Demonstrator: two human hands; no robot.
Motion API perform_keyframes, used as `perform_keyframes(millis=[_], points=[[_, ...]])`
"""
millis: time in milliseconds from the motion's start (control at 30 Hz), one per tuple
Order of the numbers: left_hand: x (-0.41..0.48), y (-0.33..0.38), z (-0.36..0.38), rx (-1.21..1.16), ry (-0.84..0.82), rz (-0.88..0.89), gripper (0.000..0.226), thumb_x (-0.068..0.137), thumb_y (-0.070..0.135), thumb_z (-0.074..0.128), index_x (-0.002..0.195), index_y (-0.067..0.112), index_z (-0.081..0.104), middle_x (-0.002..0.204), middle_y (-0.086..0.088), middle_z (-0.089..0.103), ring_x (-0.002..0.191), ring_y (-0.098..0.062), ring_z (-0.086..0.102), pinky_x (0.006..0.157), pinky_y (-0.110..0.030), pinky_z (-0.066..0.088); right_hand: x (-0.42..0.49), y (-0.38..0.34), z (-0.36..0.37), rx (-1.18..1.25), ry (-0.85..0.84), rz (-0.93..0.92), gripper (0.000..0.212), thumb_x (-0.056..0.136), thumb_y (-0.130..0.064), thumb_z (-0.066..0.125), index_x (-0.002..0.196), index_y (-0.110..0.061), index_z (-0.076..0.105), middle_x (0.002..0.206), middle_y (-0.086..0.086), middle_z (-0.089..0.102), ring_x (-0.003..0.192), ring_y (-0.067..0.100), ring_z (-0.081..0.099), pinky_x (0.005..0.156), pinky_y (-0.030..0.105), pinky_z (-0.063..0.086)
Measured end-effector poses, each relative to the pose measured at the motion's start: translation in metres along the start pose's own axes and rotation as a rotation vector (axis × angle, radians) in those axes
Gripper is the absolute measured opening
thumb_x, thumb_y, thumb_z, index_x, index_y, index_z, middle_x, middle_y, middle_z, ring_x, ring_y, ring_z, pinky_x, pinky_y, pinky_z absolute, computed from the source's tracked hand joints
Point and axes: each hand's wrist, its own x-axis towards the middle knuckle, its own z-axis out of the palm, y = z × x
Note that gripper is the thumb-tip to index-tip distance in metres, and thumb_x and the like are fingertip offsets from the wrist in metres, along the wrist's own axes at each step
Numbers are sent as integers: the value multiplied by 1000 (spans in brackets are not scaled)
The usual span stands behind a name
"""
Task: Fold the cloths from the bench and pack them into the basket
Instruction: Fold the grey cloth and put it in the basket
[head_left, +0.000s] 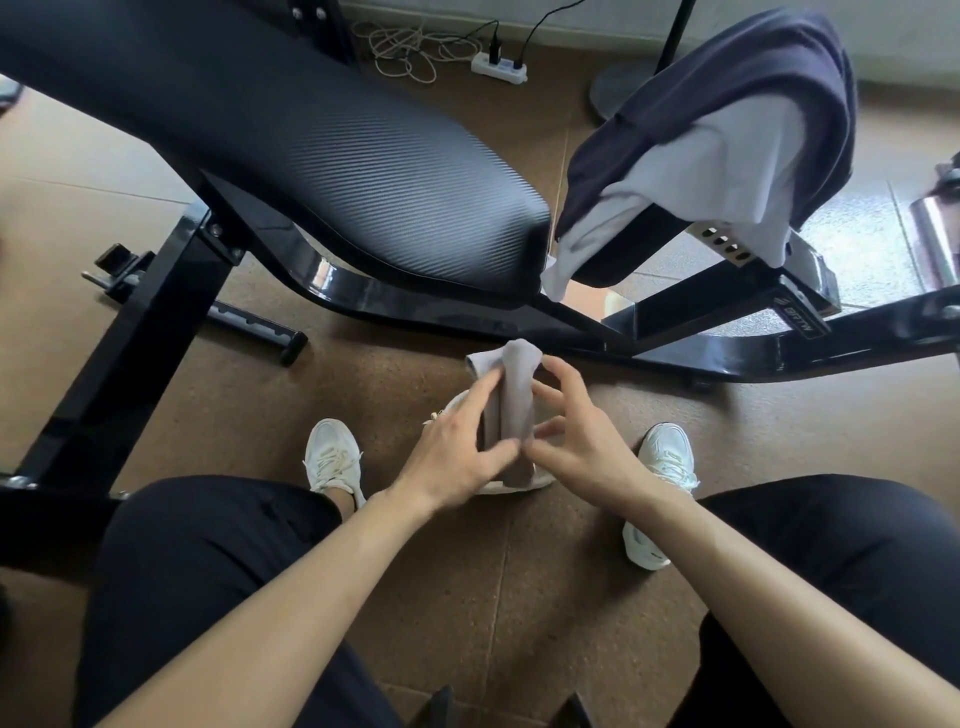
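A small grey cloth (511, 400), folded into a narrow strip, stands upright between my two hands over the floor. My left hand (457, 452) pinches its left side and lower end. My right hand (576, 441) holds its right side with fingers spread. Under the cloth a white basket rim (519, 486) shows, mostly hidden by my hands. On the bench's small seat at the upper right lie a dark navy cloth (727, 88) and a white cloth (727, 171) draped over it.
The black padded weight bench (311, 156) slants across the upper left, its steel frame (675, 338) crossing just behind my hands. My white shoes (335, 457) flank the basket. A power strip with cables (498, 65) and a fan base lie at the far wall.
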Motion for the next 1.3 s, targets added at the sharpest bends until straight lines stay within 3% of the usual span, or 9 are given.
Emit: perform_keyframes(millis=[100,200,333,433,533,733,933,1067,1300], points=[[4,0,-5,-196,54,-47,89,81,64,64,156,33,26,155,3,45,137,-17,49,103,-37,51,1,-1,1,31,19,-30,46,95,-2,59,130,-25,41,153,-1,47,102,12,69,85,30,60],[6,0,-3,-229,139,-54,74,91,35,73,153,29,34,153,5,46,133,-10,47,94,-18,45,4,3,2,-59,14,-69,34,99,-13,60,130,-27,57,145,-7,52,111,11,61,84,25,57],[11,-5,-2,-372,152,-89,67,91,18,73,149,29,40,150,3,49,136,-14,47,98,-26,52,7,12,4,-114,87,-106,40,93,-23,72,130,-33,61,143,-9,44,128,9,47,101,28,49],[13,-7,-8,-543,58,-132,64,89,18,73,140,41,41,146,4,51,130,-21,54,81,-29,62,9,13,-2,63,14,-16,62,89,-26,77,142,-39,48,145,-13,36,127,11,49,93,21,54],[14,-9,-13,-573,-84,-169,68,89,14,75,144,35,39,142,0,54,127,-24,59,89,-45,61,11,16,-12,209,-151,27,84,85,-19,81,152,-43,36,150,-17,35,122,4,53,88,20,56],[13,-17,-8,-486,-189,-220,78,88,19,78,150,26,32,148,0,46,133,-23,53,101,-49,55,12,30,-17,197,-303,107,94,79,-24,87,150,-51,33,155,-14,26,122,16,55,86,31,61],[3,-47,37,-440,-181,-359,85,90,27,76,155,31,22,154,1,42,130,-18,54,110,-44,48,11,77,12,218,-287,274,96,75,-12,87,149,-48,38,151,-5,35,130,25,51,100,48,56],[20,-68,58,-421,-195,-441,74,95,24,70,155,24,28,141,6,49,111,-8,59,85,-19,53,35,106,20,185,-303,392,98,73,-7,86,151,-44,38,146,4,39,128,29,50,100,49,55],[65,-130,93,-71,-46,-488,50,95,25,67,143,29,51,127,3,68,115,-20,65,96,-35,52,98,187,22,49,-236,495,94,80,-3,80,150,-46,33,145,5,36,126,28,50,91,42,60]])
